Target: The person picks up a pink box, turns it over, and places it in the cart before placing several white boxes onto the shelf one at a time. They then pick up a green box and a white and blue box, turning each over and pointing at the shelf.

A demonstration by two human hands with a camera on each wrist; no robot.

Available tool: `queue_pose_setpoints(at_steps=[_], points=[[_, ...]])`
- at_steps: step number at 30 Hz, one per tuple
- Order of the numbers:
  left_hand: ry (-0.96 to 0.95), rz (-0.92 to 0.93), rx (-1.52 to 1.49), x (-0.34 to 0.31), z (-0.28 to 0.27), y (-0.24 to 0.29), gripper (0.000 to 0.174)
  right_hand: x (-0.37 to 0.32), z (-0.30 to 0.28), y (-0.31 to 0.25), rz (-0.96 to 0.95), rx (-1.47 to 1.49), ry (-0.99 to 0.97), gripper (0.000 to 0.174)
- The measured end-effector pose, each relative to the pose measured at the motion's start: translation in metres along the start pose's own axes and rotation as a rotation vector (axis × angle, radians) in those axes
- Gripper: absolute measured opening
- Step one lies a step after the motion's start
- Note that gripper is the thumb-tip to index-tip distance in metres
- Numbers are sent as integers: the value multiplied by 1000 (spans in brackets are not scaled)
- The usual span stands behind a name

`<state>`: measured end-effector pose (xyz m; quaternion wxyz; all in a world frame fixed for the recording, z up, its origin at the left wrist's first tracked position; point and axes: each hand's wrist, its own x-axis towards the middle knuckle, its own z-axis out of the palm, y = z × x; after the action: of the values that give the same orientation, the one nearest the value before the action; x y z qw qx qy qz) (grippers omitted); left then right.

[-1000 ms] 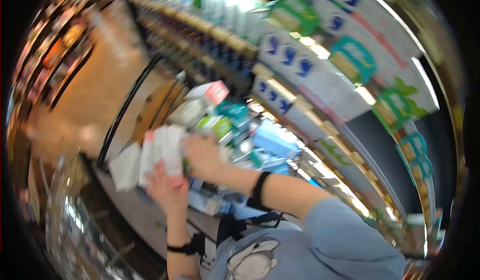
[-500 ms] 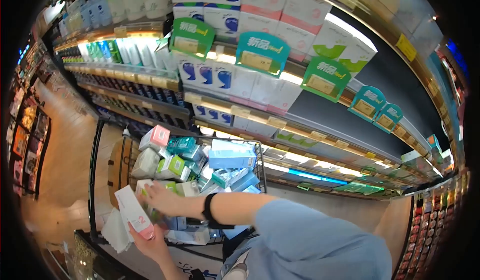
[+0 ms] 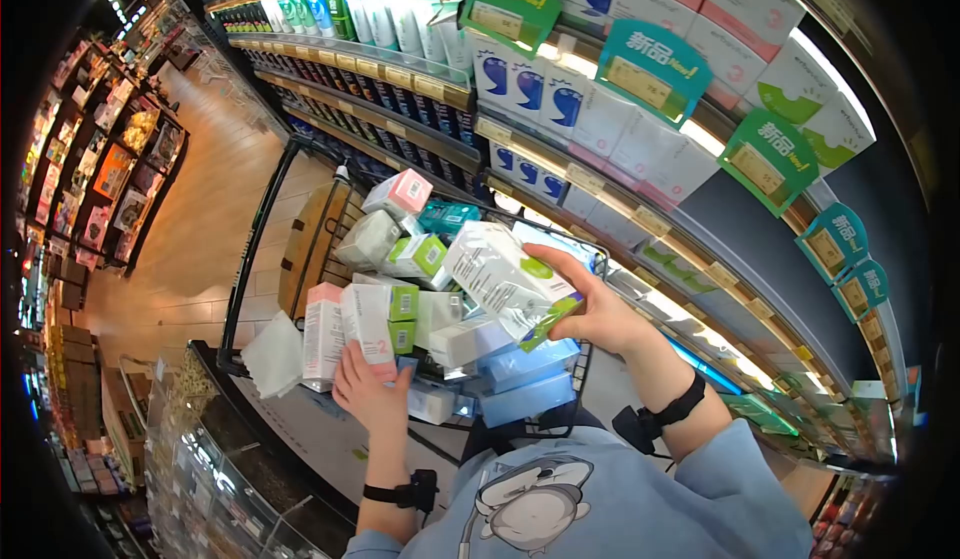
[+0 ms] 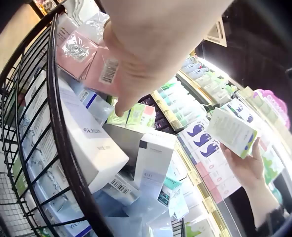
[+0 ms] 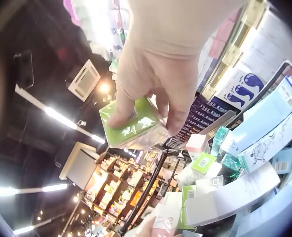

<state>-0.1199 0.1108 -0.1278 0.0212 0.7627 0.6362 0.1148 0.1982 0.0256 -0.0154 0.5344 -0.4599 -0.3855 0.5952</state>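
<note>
My right hand (image 3: 605, 309) grips a white-and-green box (image 3: 510, 277) in clear film, raised over the right side of a black wire cart (image 3: 240, 249). In the right wrist view, the thumb presses the green end (image 5: 128, 123) of this box. My left hand (image 3: 370, 389) holds a white-and-pink box (image 3: 368, 329) at the near left of the pile, beside a second pink-and-white box (image 3: 322, 329). In the left wrist view, their pink ends (image 4: 101, 71) show under the hand. Two small green boxes (image 3: 402, 304) stand just right of the left hand's box.
Many cartons fill the cart: blue boxes (image 3: 530, 379), a pink-topped box (image 3: 400, 191), a teal box (image 3: 448, 217). A crumpled white sheet (image 3: 272, 354) lies at the cart's left edge. Stocked shelves (image 3: 640, 149) run along the right; a clear display case (image 3: 225, 459) stands at the lower left.
My right hand has come up out of the pile and moved right with the white-and-green box. The left hand's box, tilted half a second ago, now stands straighter beside the other pink-and-white one.
</note>
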Motion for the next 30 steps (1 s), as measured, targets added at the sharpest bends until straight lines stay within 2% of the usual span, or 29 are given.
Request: queue_pose_setpoints(at_steps=[1,3,5,6,7,8,9,11,12,14,17,18,21,23,25,27,30], points=[[21,-5,3,1,-6,5,94,-6,-6,3,-1,-3,0,93],[49,-6,7,3,-15,16,93,-17,-14,10,-160,45,33,96],[196,126,-160,4,-24,29,82,-31,-13,3,-222,-68,81,92],[196,129,-157,4,-29,38,82,-37,-10,-1,-332,-264,127,90],[-26,86,-614,5,-33,50,76,-42,-7,-4,-441,-460,173,88],[-257,34,-1066,5,-39,64,69,-45,-6,-8,-475,-468,175,83],[-253,33,-1063,3,-54,84,69,-49,-8,-9,-478,-466,172,83],[-440,191,-1266,-4,-93,131,62,-58,-11,-13,-541,-505,183,83],[-435,191,-1263,-6,-104,148,62,-63,-12,-15,-544,-502,180,83],[-648,194,-1525,-12,-118,175,68,-73,-15,-20,-584,-511,188,83],[-717,228,-1624,-25,-122,208,76,-89,-22,-25,-612,-541,228,85],[-719,189,-1596,-27,-128,219,80,-95,-26,-27,-612,-541,233,85],[-760,147,-1617,-31,-132,236,77,-114,-38,-33,-594,-639,233,92],[-765,151,-1622,-34,-133,243,76,-131,-48,-40,-491,-254,100,95],[-796,189,-1675,-37,-130,249,77,-140,-63,-39,-413,54,143,89],[-832,246,-1685,-43,-137,261,78,-151,-77,-37,-355,-53,194,87],[-870,367,-1567,-53,-155,286,84,-176,-76,-67,-276,-106,169,80]])
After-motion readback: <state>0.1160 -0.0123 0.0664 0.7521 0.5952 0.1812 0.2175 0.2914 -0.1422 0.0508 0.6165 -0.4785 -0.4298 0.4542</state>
